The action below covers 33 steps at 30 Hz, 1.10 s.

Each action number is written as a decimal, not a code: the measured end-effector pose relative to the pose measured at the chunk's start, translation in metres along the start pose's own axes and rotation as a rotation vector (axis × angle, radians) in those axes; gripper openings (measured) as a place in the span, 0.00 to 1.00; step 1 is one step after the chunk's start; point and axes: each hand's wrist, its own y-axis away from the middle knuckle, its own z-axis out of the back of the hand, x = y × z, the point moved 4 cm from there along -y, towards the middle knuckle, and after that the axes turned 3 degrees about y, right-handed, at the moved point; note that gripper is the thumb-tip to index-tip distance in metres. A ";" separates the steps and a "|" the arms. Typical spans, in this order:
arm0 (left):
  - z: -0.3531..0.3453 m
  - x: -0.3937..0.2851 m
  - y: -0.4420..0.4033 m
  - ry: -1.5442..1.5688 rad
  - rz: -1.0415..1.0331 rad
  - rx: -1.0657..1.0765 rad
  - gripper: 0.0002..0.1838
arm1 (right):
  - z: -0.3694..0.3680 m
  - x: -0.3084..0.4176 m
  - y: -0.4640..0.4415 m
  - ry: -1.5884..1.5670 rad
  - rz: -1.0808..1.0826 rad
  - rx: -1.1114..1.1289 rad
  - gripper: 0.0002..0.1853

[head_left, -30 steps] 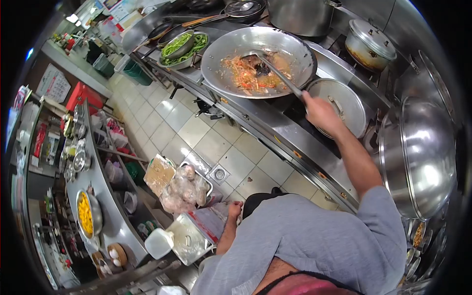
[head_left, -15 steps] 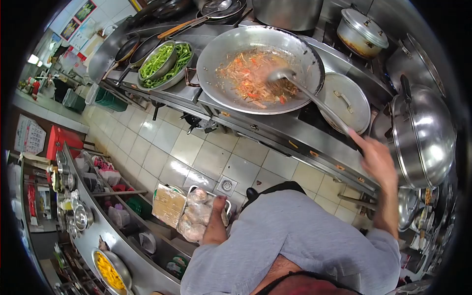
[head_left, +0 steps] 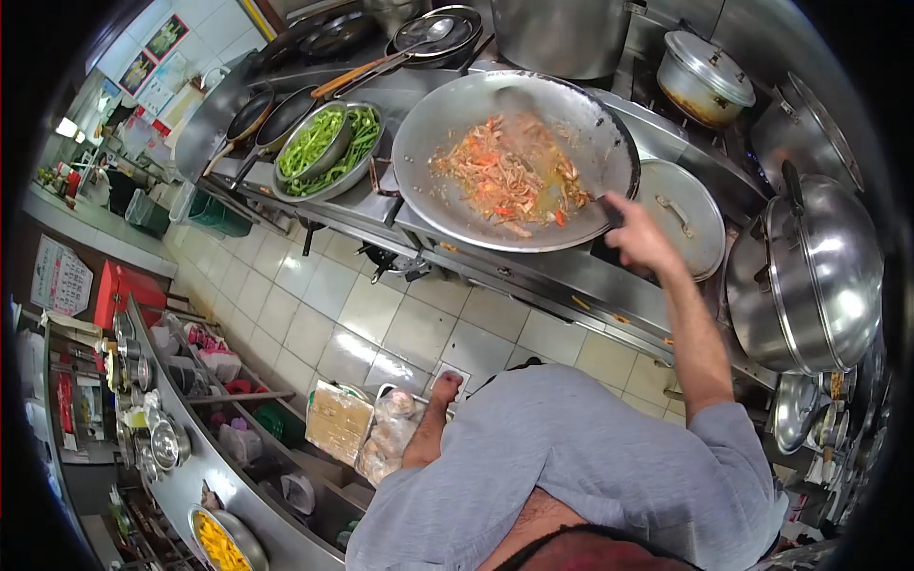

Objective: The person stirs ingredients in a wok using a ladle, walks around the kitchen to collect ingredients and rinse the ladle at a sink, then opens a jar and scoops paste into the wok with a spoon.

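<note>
A large wok (head_left: 424, 195) on the stove holds shredded meat (head_left: 505, 171) with red pieces and some liquid. My right hand (head_left: 640, 233) is wrapped round the handle of a long ladle (head_left: 515, 100), near the wok's right rim. The ladle's head, smeared by motion, lies toward the wok's far side, and most of its shaft is hard to make out. Low at my side hangs my left hand (head_left: 446, 385), fingers curled, with nothing visible in it. Close by it on the lower left are plastic-wrapped bundles (head_left: 390, 433) and a cardboard piece (head_left: 339, 419).
Left of the wok stands a bowl of cut green vegetables (head_left: 360, 157). A flat lid (head_left: 685, 224) lies to the wok's right, beside a big domed steel pot (head_left: 828, 276). Behind are a stockpot (head_left: 557, 38) and a lidded pot (head_left: 705, 81). A bowl of yellow pieces (head_left: 221, 544) sits lower left.
My right hand has moved left and forward to the wok's rim. The ladle's head has gone from the right of the food to the far side. The view has shifted slightly.
</note>
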 end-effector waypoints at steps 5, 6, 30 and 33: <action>0.007 -0.018 -0.014 -0.041 -0.059 -0.004 0.11 | -0.008 0.004 0.043 0.845 0.243 0.010 0.39; 0.011 -0.020 -0.023 -0.048 -0.053 0.007 0.11 | 0.006 0.008 0.058 0.889 0.241 -0.012 0.39; 0.114 -0.194 -0.154 -0.193 -0.268 0.218 0.16 | -0.099 0.094 0.037 0.627 0.018 -0.266 0.36; 0.074 -0.191 -0.157 -0.210 -0.330 0.266 0.15 | -0.112 0.090 0.055 0.659 0.101 -0.256 0.37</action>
